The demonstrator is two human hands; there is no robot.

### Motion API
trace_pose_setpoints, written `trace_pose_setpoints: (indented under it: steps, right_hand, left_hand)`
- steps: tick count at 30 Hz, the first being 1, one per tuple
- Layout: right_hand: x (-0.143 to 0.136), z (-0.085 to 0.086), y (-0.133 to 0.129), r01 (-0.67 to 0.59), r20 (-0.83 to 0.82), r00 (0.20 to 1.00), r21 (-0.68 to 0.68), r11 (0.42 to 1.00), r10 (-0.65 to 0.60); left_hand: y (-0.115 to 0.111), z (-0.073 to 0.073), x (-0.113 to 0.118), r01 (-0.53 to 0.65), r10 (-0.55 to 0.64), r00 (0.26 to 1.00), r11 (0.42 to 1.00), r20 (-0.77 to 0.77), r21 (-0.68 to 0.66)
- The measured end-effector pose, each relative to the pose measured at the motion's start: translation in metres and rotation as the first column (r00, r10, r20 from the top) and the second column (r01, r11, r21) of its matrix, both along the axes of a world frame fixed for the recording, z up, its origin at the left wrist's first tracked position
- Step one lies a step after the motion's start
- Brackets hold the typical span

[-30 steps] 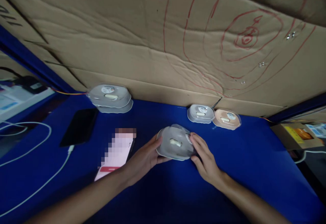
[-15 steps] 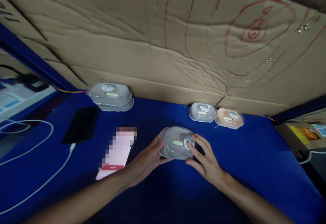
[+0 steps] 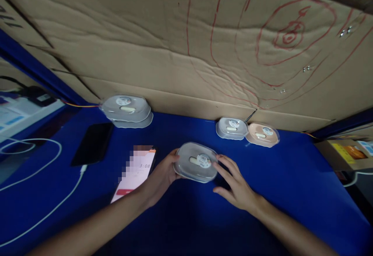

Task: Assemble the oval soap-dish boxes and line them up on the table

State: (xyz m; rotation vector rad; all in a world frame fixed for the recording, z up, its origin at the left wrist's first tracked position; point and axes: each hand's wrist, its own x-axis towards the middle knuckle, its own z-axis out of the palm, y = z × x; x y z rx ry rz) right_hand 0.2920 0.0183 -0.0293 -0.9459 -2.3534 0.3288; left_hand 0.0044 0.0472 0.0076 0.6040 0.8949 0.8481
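Over the blue table, my left hand (image 3: 163,176) grips the left end of a grey oval plastic box with a clear lid (image 3: 184,170), thumb on top and the other fingers mostly hidden beneath. A pale oblong tab and a round white sticker show on the lid. Beside the box's right end is my right hand (image 3: 239,188), its fingers spread; the fingertips are close to the lid's edge, and I cannot tell whether they touch it.
Similar grey boxes (image 3: 126,110) are stacked at the back left. At the back right sit another grey box (image 3: 232,128) and a peach one (image 3: 262,134). A lit phone (image 3: 136,174), a dark phone (image 3: 92,143) and a white cable (image 3: 68,194) lie left. Cardboard (image 3: 145,54) stands behind.
The held box has shifted slightly left, and its sticker now shows uncovered. My right fingers have come off the sticker to the box's right edge.
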Motion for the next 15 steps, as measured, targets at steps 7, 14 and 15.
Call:
trace_pose_setpoints:
  steps: [7,14,15]
  right_hand:
    - [-0.001,0.002,0.001,0.105,-0.042,0.993,-0.069,0.992,-0.108]
    - [-0.002,-0.001,0.002,0.129,-0.075,0.988,-0.119,0.984,-0.139]
    - [-0.002,-0.002,0.002,0.133,-0.075,0.987,-0.127,0.983,-0.143]
  left_hand:
    - [0.006,-0.006,-0.005,-0.079,0.080,0.997,0.995,-0.009,0.055]
    - [0.008,-0.006,-0.003,-0.091,0.098,0.994,0.987,-0.048,0.135]
    - [0.012,-0.004,-0.004,-0.111,0.120,0.991,0.983,-0.051,0.148]
